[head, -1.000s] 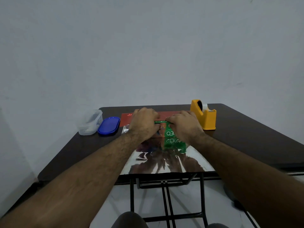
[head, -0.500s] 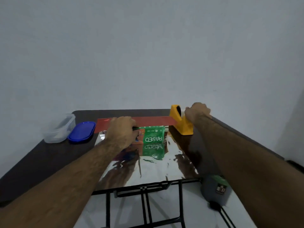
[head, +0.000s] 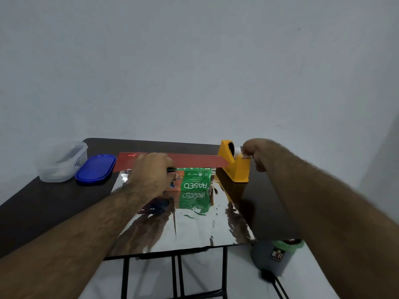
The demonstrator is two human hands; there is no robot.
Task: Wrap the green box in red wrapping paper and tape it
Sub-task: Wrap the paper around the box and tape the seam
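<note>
1. Green box point(head: 195, 182) at table centre, lying on the silver inner face of the wrapping paper point(head: 185, 223); long axis running 9 to 3 o'clock.
2. Red flap point(head: 194, 161) of that paper folded over the box's far edge at 12 o'clock; near side not yet covered.
3. Left hand point(head: 151, 175) curled over the box's left end, pressing box and flap down; arm reaching in from 7 o'clock.
4. Right hand point(head: 255, 154) at the tape dispenser point(head: 235, 167), at 3 o'clock from the box and just beside it; fingertips pinched at the cutter end, apparently on the tape tip, though the strip itself too small to confirm.
5. Probable coming move: strip carried leftward, toward 9 o'clock, onto the flap; right hand the nearer.
6. Clear tub point(head: 62, 160) and blue lid point(head: 96, 169) at 9 o'clock, well apart from the box.
</note>
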